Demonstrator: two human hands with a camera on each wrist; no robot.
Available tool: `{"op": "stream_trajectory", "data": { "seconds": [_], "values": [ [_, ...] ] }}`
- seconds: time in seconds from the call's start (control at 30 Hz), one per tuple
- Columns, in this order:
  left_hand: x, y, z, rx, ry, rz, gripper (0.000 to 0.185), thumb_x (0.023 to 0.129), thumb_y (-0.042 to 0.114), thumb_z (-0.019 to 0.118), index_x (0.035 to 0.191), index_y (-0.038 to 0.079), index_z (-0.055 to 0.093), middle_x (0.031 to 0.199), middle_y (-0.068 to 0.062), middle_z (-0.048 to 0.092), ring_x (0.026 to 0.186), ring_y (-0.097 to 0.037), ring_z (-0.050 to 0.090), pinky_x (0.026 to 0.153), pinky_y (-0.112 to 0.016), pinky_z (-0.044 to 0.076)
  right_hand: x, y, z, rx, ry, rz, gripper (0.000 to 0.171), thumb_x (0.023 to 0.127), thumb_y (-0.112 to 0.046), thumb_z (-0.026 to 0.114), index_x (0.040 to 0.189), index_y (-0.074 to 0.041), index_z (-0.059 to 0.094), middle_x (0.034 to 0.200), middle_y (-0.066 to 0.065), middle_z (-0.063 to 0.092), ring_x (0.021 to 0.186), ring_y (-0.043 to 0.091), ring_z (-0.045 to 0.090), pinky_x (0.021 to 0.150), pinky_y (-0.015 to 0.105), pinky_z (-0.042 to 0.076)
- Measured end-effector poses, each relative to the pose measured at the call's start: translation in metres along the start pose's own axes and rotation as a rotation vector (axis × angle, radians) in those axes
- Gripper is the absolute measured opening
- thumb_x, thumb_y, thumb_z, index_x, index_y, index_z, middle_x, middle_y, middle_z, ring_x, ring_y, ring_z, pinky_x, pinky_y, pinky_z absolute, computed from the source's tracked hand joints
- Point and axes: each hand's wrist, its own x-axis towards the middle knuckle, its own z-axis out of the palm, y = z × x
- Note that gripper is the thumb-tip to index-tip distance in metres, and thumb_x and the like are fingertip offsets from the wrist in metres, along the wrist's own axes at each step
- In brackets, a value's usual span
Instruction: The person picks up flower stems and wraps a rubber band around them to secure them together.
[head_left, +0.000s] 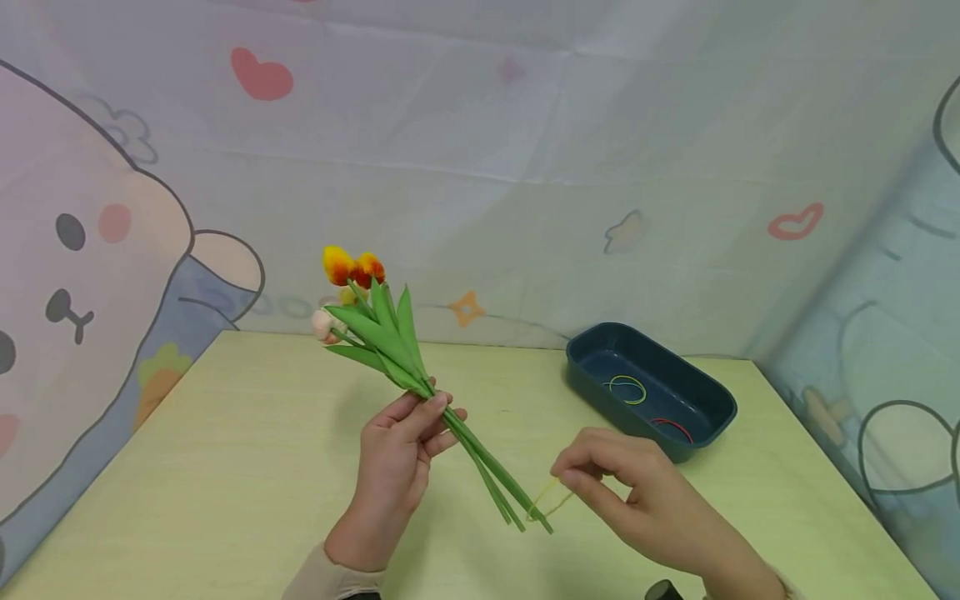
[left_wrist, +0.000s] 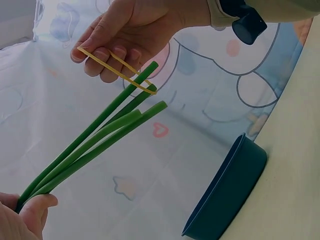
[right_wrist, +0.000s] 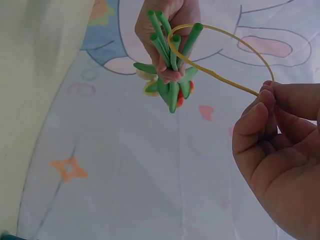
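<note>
My left hand [head_left: 401,450] grips a bunch of artificial tulips [head_left: 375,329] by the green stems [head_left: 487,475], blooms pointing up and away. The stem ends [left_wrist: 145,90] slant down to the right above the table. My right hand [head_left: 600,475] pinches a yellow rubber band [head_left: 546,498] right at the stem tips. In the right wrist view the yellow rubber band [right_wrist: 220,55] loops round one stem end [right_wrist: 196,30], while the others [right_wrist: 157,25] lie outside it. From the left wrist camera, that band [left_wrist: 117,70] is stretched between the right hand's fingers [left_wrist: 100,50].
A dark blue oblong tray [head_left: 705,387] stands at the back right of the pale wooden table [head_left: 225,467], holding green, yellow and red rubber bands [head_left: 626,387]. A printed cloth backdrop [head_left: 525,167] encloses the table on three sides.
</note>
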Motion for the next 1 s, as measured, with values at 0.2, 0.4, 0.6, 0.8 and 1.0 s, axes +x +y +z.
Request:
{"op": "stream_trajectory", "data": {
  "seconds": [0.2,0.4,0.6,0.8,1.0],
  "values": [
    [0.0015,0.0025,0.0002,-0.007,0.033,0.004,0.016,0.091,-0.008,0.058,0.098,0.004,0.066,0.085,-0.005,0.065,0.073,-0.016,0.072,0.069,-0.027,0.061,-0.004,-0.0017,0.0006,0.012,-0.012,-0.002,0.032,0.086,0.011,0.063,0.1,-0.017,0.063,0.084,-0.007,0.059,0.07,0.004,0.053,0.058,0.012,0.047],
    [0.0031,0.0028,-0.0007,-0.001,0.051,0.011,0.015,0.092,-0.007,0.057,0.099,0.003,0.065,0.084,-0.005,0.065,0.072,-0.016,0.071,0.068,-0.027,0.061,-0.0041,-0.0018,0.0012,0.012,-0.008,-0.013,0.032,0.086,0.011,0.064,0.101,-0.016,0.063,0.084,-0.006,0.059,0.071,0.004,0.053,0.057,0.011,0.047],
    [0.0017,0.0037,-0.0009,-0.008,0.035,0.018,0.014,0.091,-0.007,0.059,0.101,0.002,0.066,0.084,-0.005,0.065,0.073,-0.016,0.072,0.07,-0.027,0.06,-0.003,-0.0024,0.001,0.012,0.013,-0.05,0.033,0.085,0.012,0.064,0.101,-0.017,0.063,0.085,-0.008,0.059,0.071,0.002,0.053,0.057,0.01,0.046],
    [-0.0006,0.0018,0.0001,-0.002,0.009,0.009,0.017,0.091,-0.008,0.058,0.1,0.003,0.067,0.084,-0.004,0.066,0.073,-0.017,0.072,0.069,-0.027,0.061,-0.0004,-0.006,-0.0016,0.005,0.008,-0.033,0.031,0.086,0.012,0.063,0.1,-0.016,0.063,0.084,-0.007,0.058,0.071,0.003,0.051,0.057,0.011,0.046],
    [-0.0037,-0.0055,0.003,0.023,-0.013,-0.028,0.019,0.09,-0.009,0.057,0.098,0.005,0.068,0.084,-0.005,0.065,0.072,-0.017,0.071,0.068,-0.028,0.061,0.0018,-0.0042,-0.0019,0.004,0.0,-0.009,0.032,0.085,0.013,0.063,0.1,-0.016,0.063,0.082,-0.008,0.056,0.072,0.005,0.051,0.059,0.013,0.048]
  ]
}}
